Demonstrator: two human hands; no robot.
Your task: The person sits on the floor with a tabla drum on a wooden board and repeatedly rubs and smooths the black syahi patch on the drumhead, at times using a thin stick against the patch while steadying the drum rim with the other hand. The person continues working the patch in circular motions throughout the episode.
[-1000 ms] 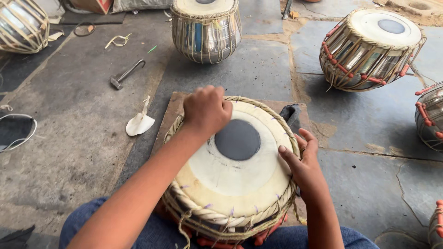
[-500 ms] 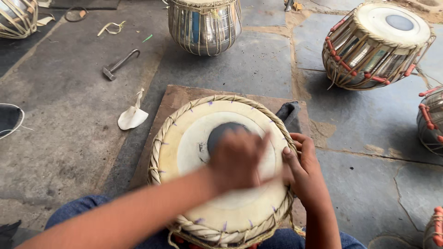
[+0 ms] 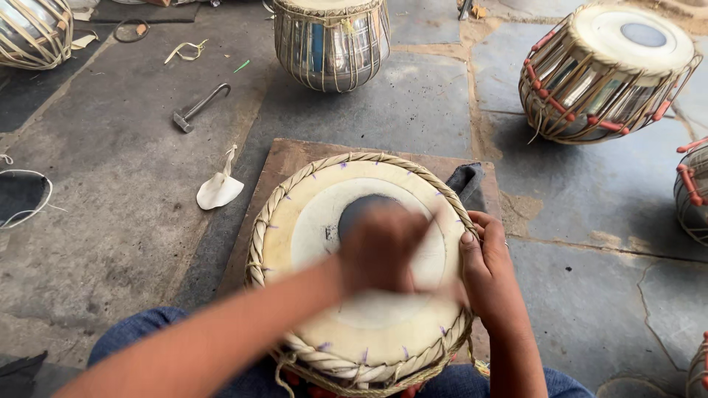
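A round drum (image 3: 317,221) with a pale skin head, a black centre spot and a braided rim rests against my legs on a brown board (image 3: 295,158). My left hand (image 3: 380,247) is a motion blur over the black spot, fingers bunched, and whether it holds anything is unclear. My right hand (image 3: 487,269) grips the drum's right rim, thumb on the skin and fingers wrapped over the braid.
Other strapped metal drums stand around: one ahead (image 3: 332,40), one far right (image 3: 608,70), one far left (image 3: 33,29), one at the right edge (image 3: 693,191). A small hammer (image 3: 198,108), a white scrap (image 3: 219,189) and a dark tool (image 3: 463,180) lie on the stone floor.
My left hand has swept from the drum's far left rim across to the middle of the skin and keeps rubbing there. My right hand stays on the right rim.
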